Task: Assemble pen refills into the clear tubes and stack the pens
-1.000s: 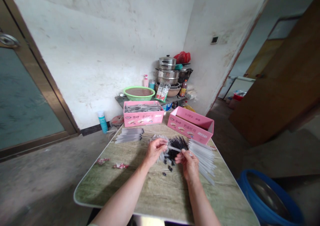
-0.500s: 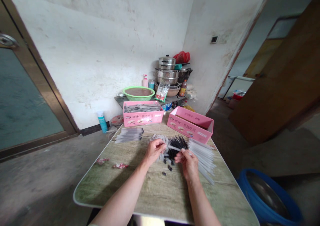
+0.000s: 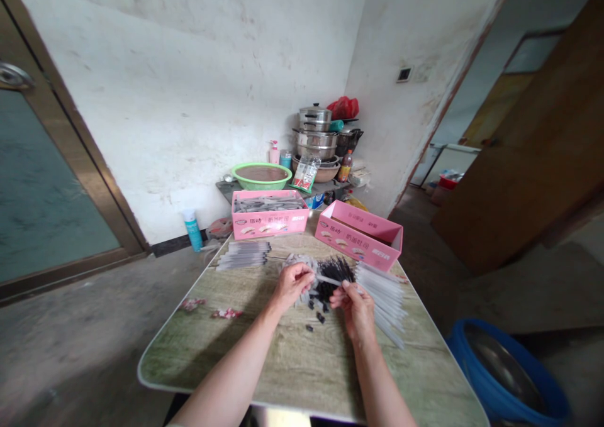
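Observation:
A slim translucent tube (image 3: 329, 280) spans the gap between my two hands, tilted slightly down to the right. My left hand (image 3: 297, 282) pinches its left end between thumb and fingers. Its right end is gripped by my right hand (image 3: 353, 298). Under and behind the hands lie a heap of small whitish translucent pieces (image 3: 302, 261) and a pile of thin black parts (image 3: 336, 267). Several loose black bits (image 3: 321, 317) are scattered nearer me. Long translucent tubes (image 3: 384, 295) are spread beside my right hand.
On the table (image 3: 302, 377), a row of grey-white tubes (image 3: 244, 255) lies at left. A pink box (image 3: 270, 222) full of similar tubes and another pink box (image 3: 358, 241) stand at the back. Behind are a green basin (image 3: 262, 185) and stacked pots (image 3: 316, 131). A blue tub (image 3: 509, 377) sits right.

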Demonstrator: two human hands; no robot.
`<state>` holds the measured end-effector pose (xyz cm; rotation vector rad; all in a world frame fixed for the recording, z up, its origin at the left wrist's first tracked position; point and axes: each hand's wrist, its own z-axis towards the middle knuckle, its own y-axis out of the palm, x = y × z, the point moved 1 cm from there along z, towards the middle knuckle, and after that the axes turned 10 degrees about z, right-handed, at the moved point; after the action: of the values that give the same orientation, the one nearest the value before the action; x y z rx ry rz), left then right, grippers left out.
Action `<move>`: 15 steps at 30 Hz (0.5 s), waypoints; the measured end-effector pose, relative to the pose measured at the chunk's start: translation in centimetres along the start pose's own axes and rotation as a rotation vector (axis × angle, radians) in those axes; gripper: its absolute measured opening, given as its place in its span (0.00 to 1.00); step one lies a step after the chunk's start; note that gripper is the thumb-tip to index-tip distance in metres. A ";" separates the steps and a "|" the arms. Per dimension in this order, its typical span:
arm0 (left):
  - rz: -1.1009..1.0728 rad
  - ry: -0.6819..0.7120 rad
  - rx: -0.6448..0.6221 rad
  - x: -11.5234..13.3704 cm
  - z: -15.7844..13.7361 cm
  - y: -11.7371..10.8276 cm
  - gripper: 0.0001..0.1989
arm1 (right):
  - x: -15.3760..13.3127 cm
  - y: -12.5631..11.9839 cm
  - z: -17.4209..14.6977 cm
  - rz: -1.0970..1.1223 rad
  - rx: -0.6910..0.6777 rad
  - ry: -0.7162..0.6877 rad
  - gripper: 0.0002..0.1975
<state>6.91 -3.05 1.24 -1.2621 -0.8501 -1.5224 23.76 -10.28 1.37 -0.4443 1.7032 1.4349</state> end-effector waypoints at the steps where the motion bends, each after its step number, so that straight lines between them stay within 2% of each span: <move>1: -0.035 0.010 0.004 0.1 0.0 0.0 0.16 | 0.0 0.0 0.0 0.000 0.001 -0.004 0.17; 5: -0.026 0.002 0.027 0.3 -0.1 -0.2 0.18 | 0.1 -0.1 0.0 0.001 -0.005 -0.005 0.17; 9: 0.072 -0.030 -0.017 0.0 -0.2 -0.3 0.20 | 0.1 0.0 -0.1 -0.006 -0.009 -0.004 0.17; 12: 0.047 -0.008 -0.040 -0.1 -0.2 -0.2 0.16 | 0.0 0.2 -0.2 -0.002 -0.005 -0.015 0.17; 15: 0.008 -0.027 -0.017 0.2 -0.2 -0.1 0.17 | 0.0 0.2 -0.2 -0.003 -0.006 -0.022 0.17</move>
<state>6.72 -3.26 1.36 -1.2995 -0.8501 -1.5116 23.57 -10.40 1.45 -0.4325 1.6807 1.4376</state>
